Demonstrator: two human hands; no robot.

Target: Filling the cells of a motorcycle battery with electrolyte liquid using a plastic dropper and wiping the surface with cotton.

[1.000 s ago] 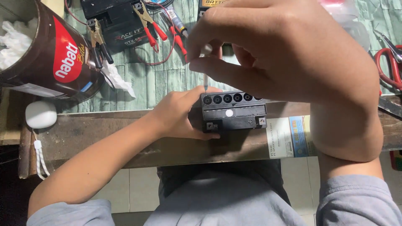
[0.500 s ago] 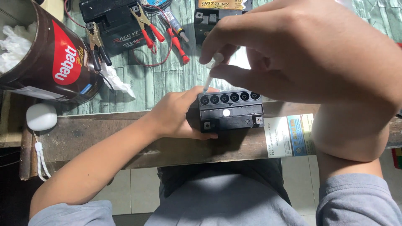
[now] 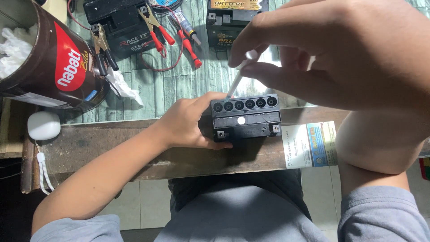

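Close up, right hand (image 3: pixel 340 58) high and near the camera, thumb and forefinger pinched together on a thin pale dropper-like tube (image 3: pixel 236 80). Tube slants down and left from the fingertips; its tip sits at or just over the second port from the left on the small black battery (image 3: pixel 245 116). Whether the tip is inside the port, cannot tell.

Left hand (image 3: pixel 190 123) wraps the battery's left end, thumb along the top near the first port, fingers curled under the front face. Clamped on the case, steadying it.

Battery stands on a worn wooden ledge (image 3: pixel 134 143), close to the near edge, with the person's lap below.

Risks, as judged:
- Tube is long, held only at its top. A small wobble at the fingertips would swing the tip off the port, onto the case top or the left thumb just beside it.
- Any liquid missing the port would land on that thumb or run down the front face.
- A push toward the body could slide the battery off the ledge edge; the left grip is what guards against it.
- Right wrist hangs above the paper label (image 3: pixel 311 145), not touching it.

Room: past the fingertips, red clips and wire (image 3: pixel 172 38) and two more batteries, apart from the tube. Brown tin (image 3: pixel 53 58) well left. Open space lies to the right of the ports.
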